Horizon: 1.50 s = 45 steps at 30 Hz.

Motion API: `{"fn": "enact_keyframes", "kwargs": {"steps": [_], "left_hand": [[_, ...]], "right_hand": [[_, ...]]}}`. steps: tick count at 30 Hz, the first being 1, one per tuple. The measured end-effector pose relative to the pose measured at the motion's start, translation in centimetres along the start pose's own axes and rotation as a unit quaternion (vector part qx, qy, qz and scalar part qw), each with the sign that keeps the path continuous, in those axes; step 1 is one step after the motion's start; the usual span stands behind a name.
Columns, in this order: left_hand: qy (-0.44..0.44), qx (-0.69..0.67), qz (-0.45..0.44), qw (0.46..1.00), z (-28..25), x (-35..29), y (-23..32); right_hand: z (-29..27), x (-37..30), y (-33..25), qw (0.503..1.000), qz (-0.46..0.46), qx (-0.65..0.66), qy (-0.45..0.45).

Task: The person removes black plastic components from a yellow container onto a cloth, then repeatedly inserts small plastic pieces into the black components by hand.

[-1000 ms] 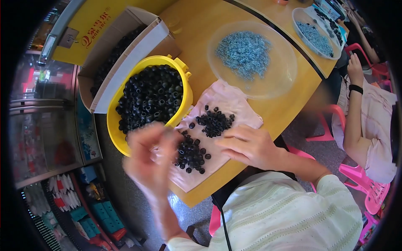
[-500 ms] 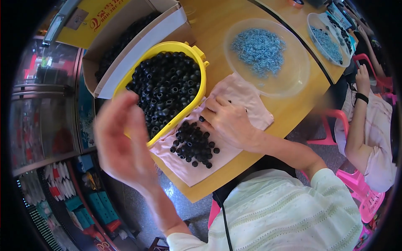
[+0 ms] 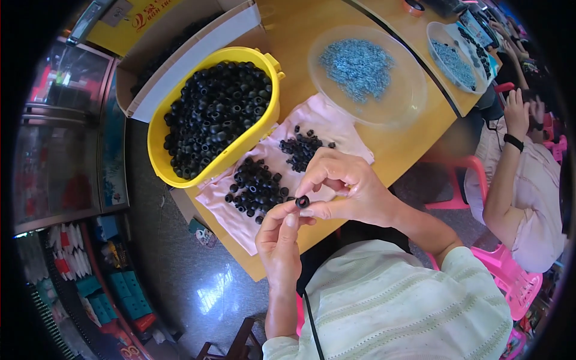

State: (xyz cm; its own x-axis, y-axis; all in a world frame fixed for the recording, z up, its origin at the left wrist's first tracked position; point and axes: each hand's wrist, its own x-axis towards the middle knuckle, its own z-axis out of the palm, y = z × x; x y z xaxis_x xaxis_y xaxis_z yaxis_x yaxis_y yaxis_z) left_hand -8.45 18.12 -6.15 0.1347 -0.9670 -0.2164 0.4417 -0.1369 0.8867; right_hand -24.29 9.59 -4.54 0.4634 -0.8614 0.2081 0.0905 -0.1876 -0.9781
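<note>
Together, the left hand (image 3: 281, 243) and right hand (image 3: 354, 186) meet at a small black ring (image 3: 302, 202) over a pink cloth (image 3: 345, 133).
At left stands a yellow tub (image 3: 237, 155) full of black pieces (image 3: 216, 114); beside it, a larger dark pile (image 3: 252, 186) lies on the cloth. The left hand's fingertips close together at the ring's edge, whether gripping it I cannot tell; the right hand's pinch it. Past a smaller pile (image 3: 299, 151), a clear dish (image 3: 399, 108) holds blue pieces (image 3: 360, 69).

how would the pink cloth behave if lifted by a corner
The pink cloth looks floppy, judging by its soft wrinkles. It would probably sag, and the loose black pieces on it would likely slide or roll, since many look rounded.
</note>
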Motion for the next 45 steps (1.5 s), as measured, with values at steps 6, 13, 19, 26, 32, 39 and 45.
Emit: {"fn": "enact_keyframes", "kwargs": {"steps": [6, 13, 19, 26, 32, 39, 45], "left_hand": [[-0.062, -0.056, -0.024, 0.996, 1.4, -0.5, -1.0], [-0.033, -0.046, 0.006, 0.998, 2.4, -0.1, -1.9], [-0.049, 0.02, 0.016, 0.998, 1.7, 1.4, -4.5], [-0.084, 0.068, 0.034, 0.994, 1.5, 1.5, -5.4], [-0.085, 0.08, 0.031, 0.993, 1.4, 1.3, -5.6], [-0.083, 0.076, 0.027, 0.993, 1.5, 1.0, -5.6], [-0.069, 0.002, 0.035, 0.997, 1.5, 0.9, -4.1]], "right_hand": [[-0.7, -2.2, -0.5, 0.996, 0.008, 0.094, 0.007], [-1.0, -4.0, -0.5, 0.981, -0.103, -0.145, 0.082], [-6.8, -3.8, -0.2, 0.961, 0.013, -0.253, 0.109], [-13.8, -0.1, 2.4, 0.891, 0.038, -0.431, 0.136], [-13.0, 1.1, 4.0, 0.875, 0.032, -0.469, 0.119], [-13.7, 0.8, 3.1, 0.913, 0.067, -0.378, 0.136], [-8.9, -1.3, -2.4, 0.989, 0.111, -0.068, 0.072]]}}
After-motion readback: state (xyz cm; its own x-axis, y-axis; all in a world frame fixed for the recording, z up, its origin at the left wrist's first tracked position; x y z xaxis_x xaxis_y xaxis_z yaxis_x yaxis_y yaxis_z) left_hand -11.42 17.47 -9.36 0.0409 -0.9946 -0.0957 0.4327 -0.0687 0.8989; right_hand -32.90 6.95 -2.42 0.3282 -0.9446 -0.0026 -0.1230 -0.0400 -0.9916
